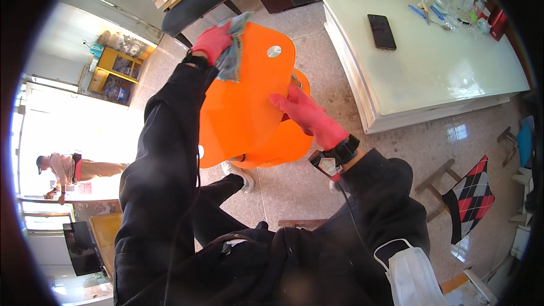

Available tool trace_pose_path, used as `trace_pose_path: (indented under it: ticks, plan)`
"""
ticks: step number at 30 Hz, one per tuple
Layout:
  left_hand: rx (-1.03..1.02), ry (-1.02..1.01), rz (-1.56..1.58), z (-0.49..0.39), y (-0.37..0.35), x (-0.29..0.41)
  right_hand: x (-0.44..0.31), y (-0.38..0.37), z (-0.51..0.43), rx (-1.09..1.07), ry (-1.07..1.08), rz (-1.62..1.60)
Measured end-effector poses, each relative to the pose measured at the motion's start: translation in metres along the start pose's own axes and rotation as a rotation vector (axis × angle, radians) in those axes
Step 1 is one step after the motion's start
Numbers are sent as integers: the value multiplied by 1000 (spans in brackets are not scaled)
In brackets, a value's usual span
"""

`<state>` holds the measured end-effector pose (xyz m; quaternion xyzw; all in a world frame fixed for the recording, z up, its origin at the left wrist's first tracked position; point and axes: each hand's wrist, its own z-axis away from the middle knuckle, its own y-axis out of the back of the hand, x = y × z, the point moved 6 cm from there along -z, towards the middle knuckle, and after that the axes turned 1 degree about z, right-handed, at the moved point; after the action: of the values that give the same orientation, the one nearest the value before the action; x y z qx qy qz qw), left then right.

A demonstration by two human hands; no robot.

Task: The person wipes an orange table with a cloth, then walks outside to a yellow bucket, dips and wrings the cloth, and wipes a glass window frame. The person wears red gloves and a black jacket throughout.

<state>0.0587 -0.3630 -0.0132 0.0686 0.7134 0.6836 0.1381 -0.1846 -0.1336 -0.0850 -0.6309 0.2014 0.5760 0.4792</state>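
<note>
An orange glass table top (242,110) with round metal caps lies before me, and more orange tiers show beneath it. My left hand (212,42), in a pink glove, holds a crumpled blue-grey checked cloth (233,49) against the far left edge of the top. In a pink glove as well, my right hand (308,117) grips the right edge, its thumb on the upper surface and its fingers hidden below.
At the right stands a white table (416,68) bearing a phone (381,32), pens and glassware. A black chair (195,6) holds cardboard pieces. Stools stand at the lower right. Another person (76,170) is at the far left.
</note>
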Motion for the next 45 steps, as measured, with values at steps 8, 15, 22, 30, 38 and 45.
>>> trace_pose_path:
  ticks: [8,15,22,30,38,45]
  plan:
    - [72,-282,-51,42,27,155,11,5,-16,-54,168,-104]
    - [91,-442,-69,159,41,200,4,45,-17,299,147,-344]
    - [83,-382,-40,221,39,180,3,19,-18,416,318,-195]
    - [34,-366,26,262,40,151,4,15,-14,296,234,-10]
    - [78,-223,33,299,35,88,15,20,-17,207,104,6]
    - [-47,308,-91,285,3,-61,16,15,-19,204,105,-41]
